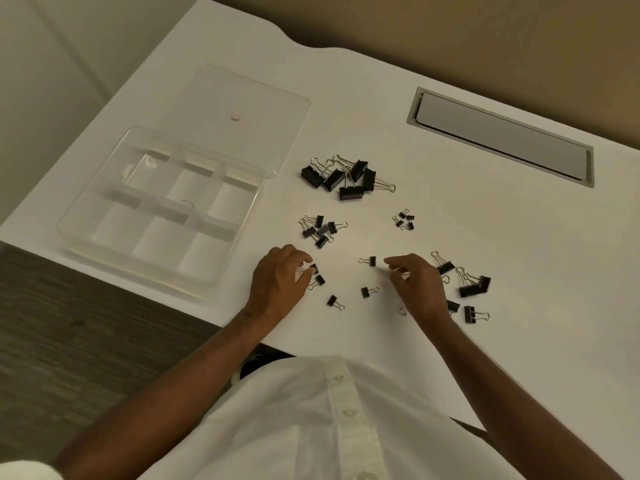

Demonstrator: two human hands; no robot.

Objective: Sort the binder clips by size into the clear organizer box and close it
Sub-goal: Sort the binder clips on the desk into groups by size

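Black binder clips lie in groups on the white table. A pile of large clips (348,178) sits at the back, a cluster of medium clips (320,227) in front of it, and several tiny clips (404,220) to the right. My left hand (277,282) pinches a small clip (314,268) at its fingertips. My right hand (417,284) hovers with thumb and forefinger close together near a small clip (369,261); something thin may sit between them. More mixed clips (467,287) lie right of that hand. The clear organizer box (162,206) stands open on the left with empty compartments.
The box's clear lid (239,112) lies flat behind the box. A grey cable hatch (502,136) is set into the table at the back right. The table's front edge runs close to my body, with dark floor to the left.
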